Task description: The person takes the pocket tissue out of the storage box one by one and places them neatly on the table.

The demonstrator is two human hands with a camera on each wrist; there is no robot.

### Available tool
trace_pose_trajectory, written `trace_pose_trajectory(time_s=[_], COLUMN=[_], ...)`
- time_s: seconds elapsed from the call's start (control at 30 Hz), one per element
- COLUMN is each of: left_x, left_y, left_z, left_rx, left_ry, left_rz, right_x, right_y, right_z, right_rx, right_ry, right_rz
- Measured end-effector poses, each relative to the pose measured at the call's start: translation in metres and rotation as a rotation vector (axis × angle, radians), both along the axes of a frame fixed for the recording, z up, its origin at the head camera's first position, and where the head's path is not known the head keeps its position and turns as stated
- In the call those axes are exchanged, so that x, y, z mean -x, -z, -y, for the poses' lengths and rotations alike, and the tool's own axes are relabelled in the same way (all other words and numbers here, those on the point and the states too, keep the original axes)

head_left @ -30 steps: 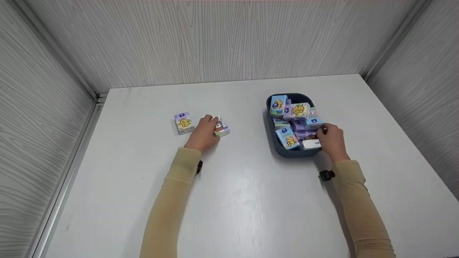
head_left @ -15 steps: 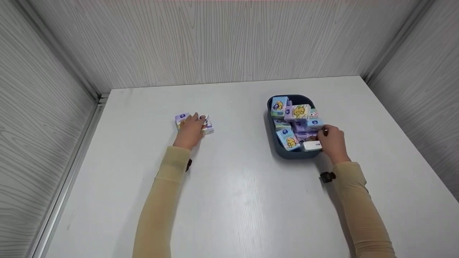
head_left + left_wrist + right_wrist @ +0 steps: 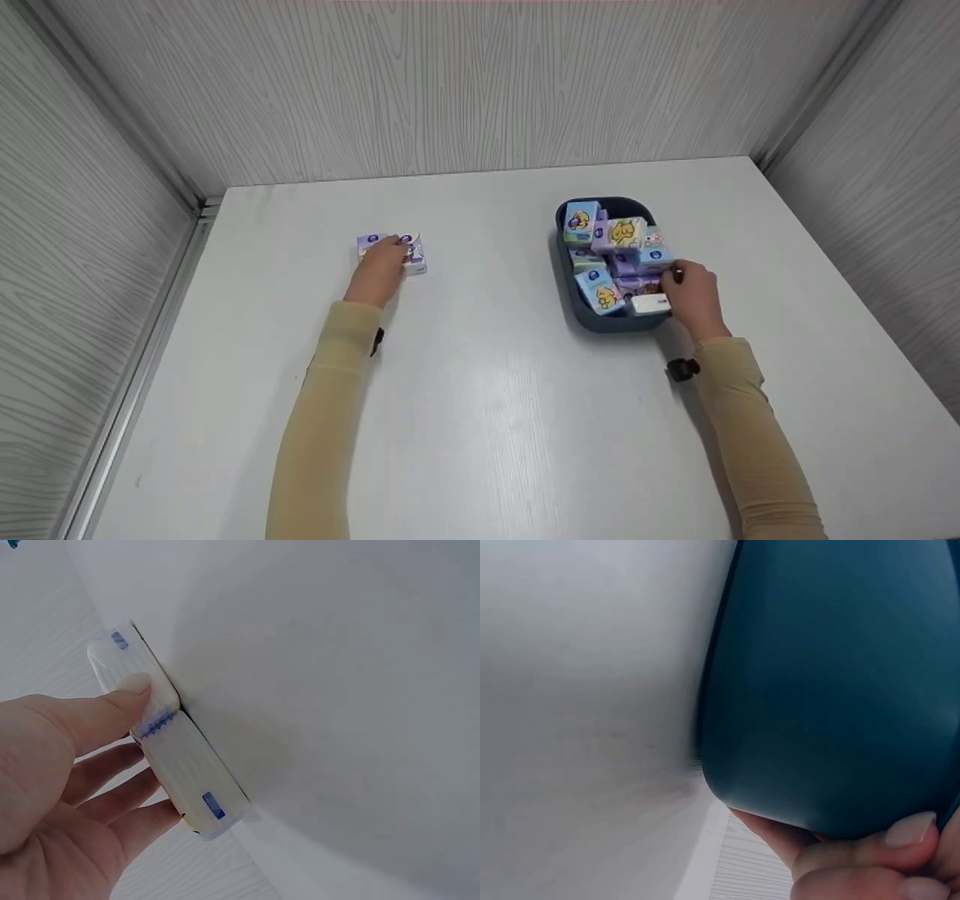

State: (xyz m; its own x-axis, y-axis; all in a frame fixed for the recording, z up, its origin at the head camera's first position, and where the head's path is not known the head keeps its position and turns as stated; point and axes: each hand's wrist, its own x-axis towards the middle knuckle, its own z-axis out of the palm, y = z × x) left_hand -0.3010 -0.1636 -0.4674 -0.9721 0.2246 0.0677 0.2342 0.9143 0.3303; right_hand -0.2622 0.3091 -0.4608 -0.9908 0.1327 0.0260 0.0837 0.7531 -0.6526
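Two small tissue packs lie side by side on the white table in the head view, a purple-topped one [image 3: 368, 241] on the left and a cartoon-printed one [image 3: 416, 260] against its right. My left hand [image 3: 377, 274] holds them from the near side and covers part of both. In the left wrist view, the thumb [image 3: 112, 709] presses one pack's white face while the other fingers lie behind the packs. My right hand [image 3: 694, 298] grips the near right corner of a dark blue basket [image 3: 611, 324]; its curled fingers show under the basket's outer wall in the right wrist view.
The basket holds several tissue packs [image 3: 621, 234], heaped up to its rim, in blue, purple and white. The white table [image 3: 487, 397] is bounded by a grey wood-grain panel [image 3: 465, 90] behind and others at both sides.
My left hand has moved left with the cartoon-printed tissue pack, closing the gap to the purple-topped one. My right hand and the basket have stayed in place.
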Motion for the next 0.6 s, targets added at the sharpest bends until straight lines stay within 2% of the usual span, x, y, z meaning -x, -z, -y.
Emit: trace_pose_trajectory(time_s=[0.17,0.4,0.5,0.6], left_x=[0.001,0.002,0.002,0.001], left_y=[0.000,-0.002,-0.004,-0.009], left_z=[0.001,0.000,-0.009,-0.028], left_rx=[-0.006,-0.014,-0.020,-0.007], left_ry=[0.000,-0.008,-0.003,0.031], left_rz=[-0.008,-0.025,-0.007,-0.003], right_x=[-0.001,-0.001,-0.002,-0.002], right_y=[-0.001,-0.004,-0.004,-0.003], right_z=[0.002,0.003,0.002,0.002], right_rx=[-0.013,0.006,0.014,0.026], right_ry=[0.003,0.005,0.000,-0.003], right_rz=[-0.026,0.002,0.014,0.025])
